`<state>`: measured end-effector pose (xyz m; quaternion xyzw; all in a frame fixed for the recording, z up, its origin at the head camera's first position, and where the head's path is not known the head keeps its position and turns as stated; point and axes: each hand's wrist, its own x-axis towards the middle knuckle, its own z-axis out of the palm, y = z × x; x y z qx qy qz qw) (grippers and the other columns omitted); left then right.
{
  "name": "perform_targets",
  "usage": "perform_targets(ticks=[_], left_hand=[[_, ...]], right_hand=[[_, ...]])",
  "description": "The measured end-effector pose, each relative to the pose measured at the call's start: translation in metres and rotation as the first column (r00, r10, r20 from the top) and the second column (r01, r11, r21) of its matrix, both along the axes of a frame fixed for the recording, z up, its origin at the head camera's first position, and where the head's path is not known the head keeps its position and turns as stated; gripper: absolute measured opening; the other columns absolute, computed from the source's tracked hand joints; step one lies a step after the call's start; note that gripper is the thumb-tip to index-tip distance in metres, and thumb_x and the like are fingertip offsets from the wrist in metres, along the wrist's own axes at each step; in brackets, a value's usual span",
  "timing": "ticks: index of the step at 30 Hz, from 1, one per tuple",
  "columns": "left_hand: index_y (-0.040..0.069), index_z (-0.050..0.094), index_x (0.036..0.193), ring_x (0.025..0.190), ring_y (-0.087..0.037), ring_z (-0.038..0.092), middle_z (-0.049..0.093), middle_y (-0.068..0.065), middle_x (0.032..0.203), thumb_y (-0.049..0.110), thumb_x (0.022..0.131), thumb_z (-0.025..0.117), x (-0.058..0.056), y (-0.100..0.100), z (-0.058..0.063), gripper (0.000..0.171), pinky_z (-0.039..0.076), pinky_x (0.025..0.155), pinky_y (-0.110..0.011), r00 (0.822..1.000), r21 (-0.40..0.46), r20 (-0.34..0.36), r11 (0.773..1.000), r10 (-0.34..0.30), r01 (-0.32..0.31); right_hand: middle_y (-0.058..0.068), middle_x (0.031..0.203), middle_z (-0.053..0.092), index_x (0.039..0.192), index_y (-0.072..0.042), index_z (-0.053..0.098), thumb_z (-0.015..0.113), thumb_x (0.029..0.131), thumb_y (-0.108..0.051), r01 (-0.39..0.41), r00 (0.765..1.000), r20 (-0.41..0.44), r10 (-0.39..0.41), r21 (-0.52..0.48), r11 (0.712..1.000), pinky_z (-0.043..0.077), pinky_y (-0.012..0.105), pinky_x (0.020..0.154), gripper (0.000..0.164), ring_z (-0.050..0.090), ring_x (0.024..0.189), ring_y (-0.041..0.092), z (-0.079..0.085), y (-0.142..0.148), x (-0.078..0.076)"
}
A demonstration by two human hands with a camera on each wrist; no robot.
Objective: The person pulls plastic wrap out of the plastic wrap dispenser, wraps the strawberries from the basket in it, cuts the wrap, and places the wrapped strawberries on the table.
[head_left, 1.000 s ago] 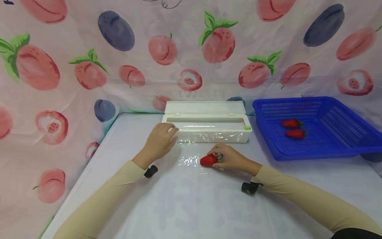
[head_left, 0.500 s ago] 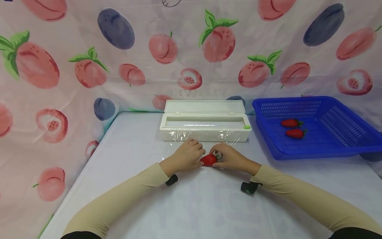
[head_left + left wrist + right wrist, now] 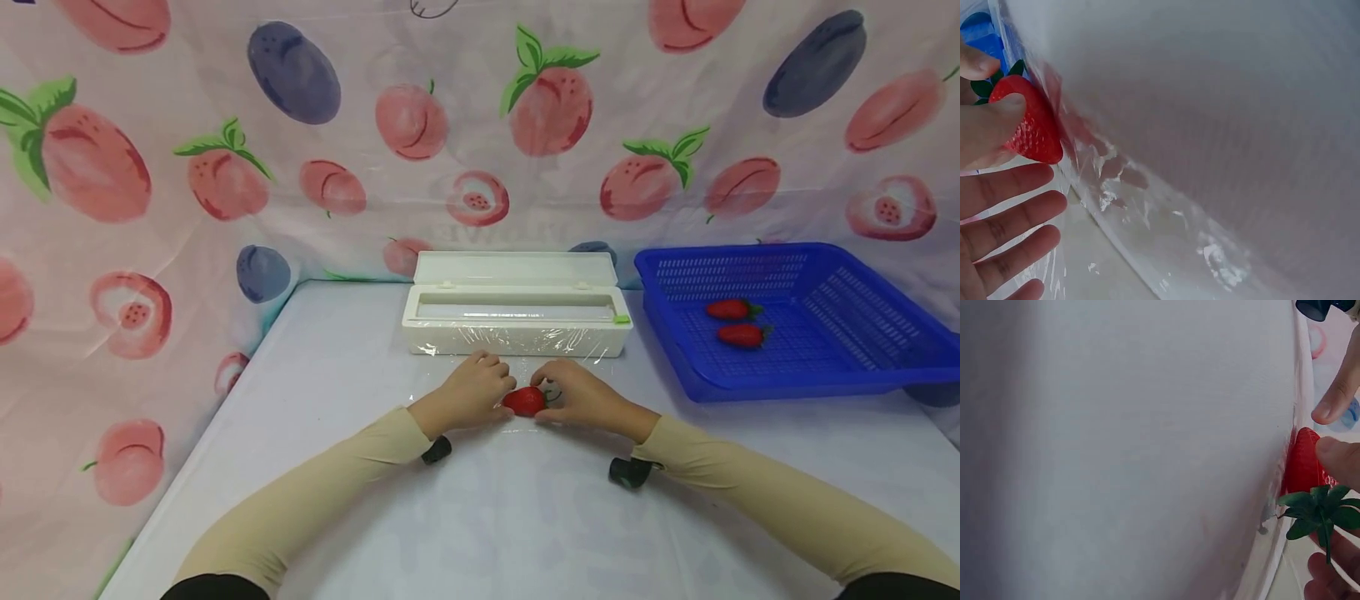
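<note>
Strawberry (image 3: pixel 525 401) seen on clear film (image 3: pixel 1110 187) near white box (image 3: pixel 517 342) — leafy end pinched by right hand (image 3: pixel 588 398); left hand (image 3: pixel 468 390) unclosed, fingers apart by tip, contact uncertain. Light grip probably best — film held taut, creases avoided.

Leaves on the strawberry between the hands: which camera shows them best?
The right wrist view: the green leaves are large and spread toward the camera. The left wrist view shows only some of them, near the picture's edge. In the head view they look tiny, partly hidden at the right hand.
</note>
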<state>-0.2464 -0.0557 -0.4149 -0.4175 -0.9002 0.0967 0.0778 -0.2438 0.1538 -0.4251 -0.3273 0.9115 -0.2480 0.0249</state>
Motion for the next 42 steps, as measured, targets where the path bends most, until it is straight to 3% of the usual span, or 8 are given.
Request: perform_targets(ticks=[11,21,24,29,34,38,42], left_hand=[[0.016,0.066,0.105,0.099,-0.017,0.057,0.066,0.002,0.097,0.047,0.084,0.064,0.000,0.009,-0.001,0.038,0.040,0.096,-0.034,0.999,-0.016,0.030,0.999,0.042,-0.042],[0.017,0.060,0.113,0.100,-0.018,0.058,0.065,0.000,0.102,0.040,0.084,0.066,0.003,0.012,0.001,0.037,0.042,0.096,-0.034,1.000,0.032,0.017,0.999,-0.026,0.025],[0.018,0.059,0.113,0.102,-0.018,0.058,0.065,0.001,0.102,0.038,0.084,0.067,0.007,0.009,0.003,0.036,0.041,0.097,-0.034,1.000,0.058,0.009,0.998,-0.023,0.023],[0.016,0.061,0.107,0.100,-0.019,0.059,0.064,0.001,0.099,0.034,0.082,0.070,0.017,-0.002,0.007,0.032,0.041,0.099,-0.034,0.997,0.095,-0.043,0.993,-0.062,0.066],[0.018,0.065,0.101,0.097,-0.017,0.060,0.065,0.002,0.098,0.033,0.082,0.070,0.024,-0.011,0.007,0.025,0.043,0.096,-0.033,0.992,0.047,-0.042,0.992,-0.119,0.121],[0.019,0.067,0.103,0.099,-0.016,0.059,0.065,0.003,0.102,0.033,0.083,0.069,0.025,-0.011,0.004,0.024,0.044,0.097,-0.033,0.991,-0.021,0.014,0.991,-0.131,0.132],[0.018,0.070,0.100,0.098,-0.016,0.060,0.066,0.002,0.100,0.032,0.084,0.068,0.027,-0.010,0.002,0.022,0.044,0.096,-0.033,0.990,-0.065,-0.004,0.988,-0.141,0.140]], right_hand=[[0.001,0.094,0.066,0.102,-0.007,0.064,0.080,0.070,-0.014,-0.009,0.999,-0.035,0.009,0.007,1.000,0.050,0.036,0.081,0.036,0.059,0.090,0.017,-0.005,0.004,-0.002],[0.005,0.101,0.066,0.108,-0.006,0.061,0.078,0.073,-0.016,0.040,0.999,-0.029,-0.039,0.045,0.998,0.050,0.039,0.085,0.040,0.059,0.095,0.021,0.005,0.016,0.004],[0.005,0.098,0.064,0.103,-0.006,0.061,0.078,0.073,-0.014,0.058,0.997,-0.047,-0.056,0.033,0.998,0.050,0.040,0.084,0.036,0.058,0.094,0.021,0.011,0.025,0.009],[0.000,0.085,0.062,0.086,-0.009,0.064,0.078,0.072,-0.015,0.004,0.995,-0.101,0.005,0.090,0.996,0.048,0.033,0.076,0.020,0.054,0.084,0.016,0.012,0.036,0.017],[-0.005,0.081,0.060,0.081,-0.013,0.068,0.077,0.072,-0.015,-0.069,0.989,-0.120,0.087,0.150,0.986,0.048,0.029,0.073,0.013,0.052,0.081,0.011,0.008,0.036,0.024],[-0.006,0.080,0.060,0.081,-0.014,0.069,0.075,0.074,-0.014,-0.081,0.987,-0.120,0.103,0.180,0.980,0.049,0.028,0.073,0.009,0.052,0.080,0.010,0.004,0.031,0.026],[-0.006,0.076,0.059,0.077,-0.015,0.069,0.073,0.074,-0.011,-0.089,0.979,-0.163,0.123,0.200,0.976,0.048,0.026,0.069,0.006,0.051,0.076,0.009,0.001,0.027,0.027]])
